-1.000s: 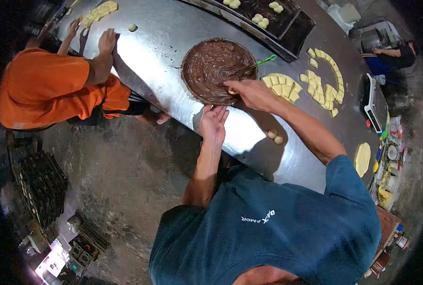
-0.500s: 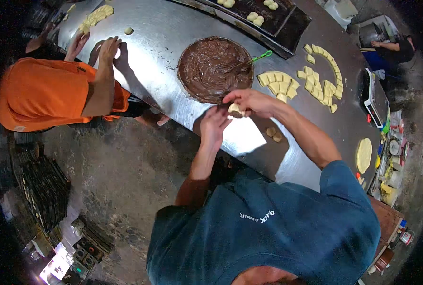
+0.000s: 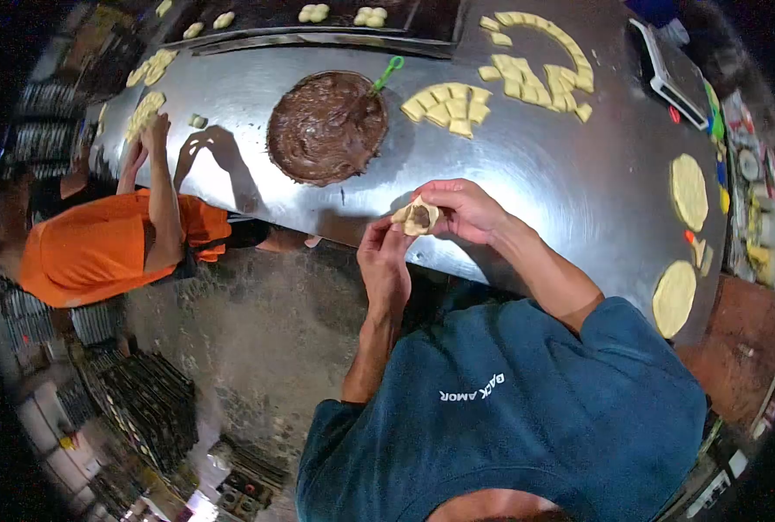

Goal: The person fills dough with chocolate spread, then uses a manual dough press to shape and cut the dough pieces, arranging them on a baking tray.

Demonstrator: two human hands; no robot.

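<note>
Both my hands meet over the near edge of the steel table (image 3: 526, 183). Between them is a pale dough piece (image 3: 416, 217) with brown chocolate filling showing in its middle. My right hand (image 3: 459, 209) grips it from the right, and my left hand (image 3: 382, 252) pinches its left edge with the fingertips. Beyond them sits a round pan of chocolate filling (image 3: 325, 127) with a green-handled utensil (image 3: 389, 69) resting in it. Cut dough pieces (image 3: 448, 103) lie just right of the pan.
A person in an orange shirt (image 3: 100, 244) works dough (image 3: 144, 113) at the table's left end. More cut dough (image 3: 544, 52), flat dough rounds (image 3: 688, 190), a scale (image 3: 670, 74) and dark trays with dough balls (image 3: 313, 13) surround the work area. Stacked trays (image 3: 144, 400) stand on the floor.
My right hand left the chocolate pan and carried filling to the dough; both hands now hold the filled dough closer to me. The view shifted, so the table appears farther left.
</note>
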